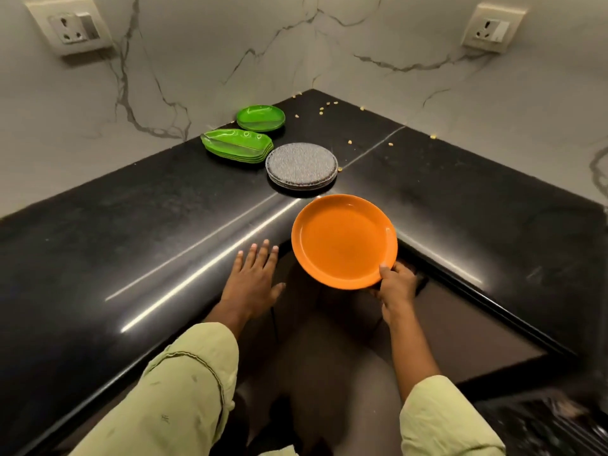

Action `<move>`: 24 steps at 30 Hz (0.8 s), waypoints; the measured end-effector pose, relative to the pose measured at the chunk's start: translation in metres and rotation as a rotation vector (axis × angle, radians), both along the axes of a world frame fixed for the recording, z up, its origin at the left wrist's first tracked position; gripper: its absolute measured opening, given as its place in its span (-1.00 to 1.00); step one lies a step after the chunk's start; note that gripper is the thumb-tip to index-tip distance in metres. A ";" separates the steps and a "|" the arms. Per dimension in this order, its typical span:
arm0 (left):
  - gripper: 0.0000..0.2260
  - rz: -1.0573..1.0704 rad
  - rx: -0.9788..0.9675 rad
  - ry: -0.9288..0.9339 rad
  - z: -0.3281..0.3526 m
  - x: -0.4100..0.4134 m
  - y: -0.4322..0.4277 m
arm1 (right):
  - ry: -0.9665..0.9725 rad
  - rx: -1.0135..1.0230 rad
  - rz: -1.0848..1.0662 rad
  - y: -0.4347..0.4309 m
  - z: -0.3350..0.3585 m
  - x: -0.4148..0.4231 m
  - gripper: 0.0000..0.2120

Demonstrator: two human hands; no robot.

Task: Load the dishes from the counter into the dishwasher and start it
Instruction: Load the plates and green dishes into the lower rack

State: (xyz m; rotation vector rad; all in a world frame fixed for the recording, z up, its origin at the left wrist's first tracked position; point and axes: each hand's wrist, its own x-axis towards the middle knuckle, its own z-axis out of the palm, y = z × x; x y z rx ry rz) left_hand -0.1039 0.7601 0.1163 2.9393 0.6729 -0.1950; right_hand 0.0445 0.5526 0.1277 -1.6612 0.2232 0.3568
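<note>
My right hand [396, 284] grips the near rim of an orange plate [343, 240], held level above the inner corner edge of the black counter [131, 232]. My left hand [253, 279] is spread flat with fingers apart at the counter's edge, left of the plate, holding nothing. Farther back on the counter sits a stack of grey speckled plates [301, 165]. Behind them are a stack of green leaf-shaped plates [237, 144] and a stack of round green plates [261, 117]. No dishwasher can be made out for certain.
The L-shaped counter meets marble walls with a socket at the upper left [74, 28] and another at the upper right [492, 28]. Small yellow crumbs [350, 141] lie scattered near the back corner. A dark, blurred object [543, 426] shows at the bottom right below the counter.
</note>
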 end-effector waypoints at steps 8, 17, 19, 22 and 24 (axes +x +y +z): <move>-0.29 -0.043 0.039 -0.011 0.011 -0.082 -0.032 | -0.021 -0.008 -0.052 -0.047 0.001 -0.090 -0.77; -0.29 -0.175 -0.010 -0.019 0.003 -0.174 -0.075 | -0.015 -0.060 -0.149 -0.108 -0.007 -0.210 -0.76; -0.29 -0.183 -0.027 -0.001 0.000 -0.193 -0.089 | 0.010 -0.064 -0.160 -0.128 -0.012 -0.233 -0.76; -0.31 -0.207 -0.043 0.002 0.000 -0.216 -0.115 | 0.030 -0.044 -0.178 -0.161 -0.011 -0.266 -0.77; -0.32 -0.221 -0.060 0.001 0.001 -0.225 -0.135 | 0.028 -0.044 -0.207 -0.183 -0.012 -0.283 -0.76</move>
